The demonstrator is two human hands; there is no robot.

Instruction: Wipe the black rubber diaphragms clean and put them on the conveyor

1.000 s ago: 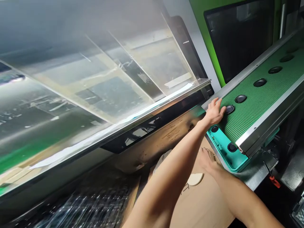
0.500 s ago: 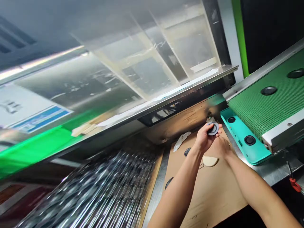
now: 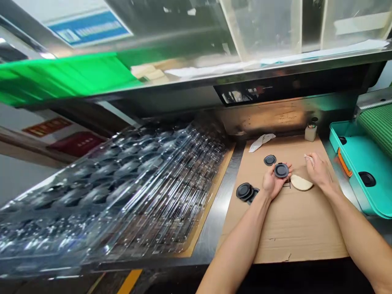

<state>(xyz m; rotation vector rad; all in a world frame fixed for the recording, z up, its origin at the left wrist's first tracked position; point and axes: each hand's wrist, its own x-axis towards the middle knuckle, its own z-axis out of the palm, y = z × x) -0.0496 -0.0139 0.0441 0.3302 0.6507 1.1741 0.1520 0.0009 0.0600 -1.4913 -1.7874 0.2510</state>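
Note:
My left hand is closed around a round dark disc, held just above a sheet of brown cardboard. My right hand hovers to the right of it, fingers pinched on a small thin white thing I cannot make out. A pale round pad lies on the cardboard between the two hands. Another dark disc lies flat behind my left hand, and a short stack of the same discs sits to its left.
A clear plastic blister tray with many round pockets fills the left of the bench. A teal tray and a green conveyor belt stand at the right. A small bottle and a crumpled white scrap sit at the cardboard's back.
My left hand took a dark disc off the green belt and brought it down to the cardboard. The view swung left and down, bringing the blister tray into sight.

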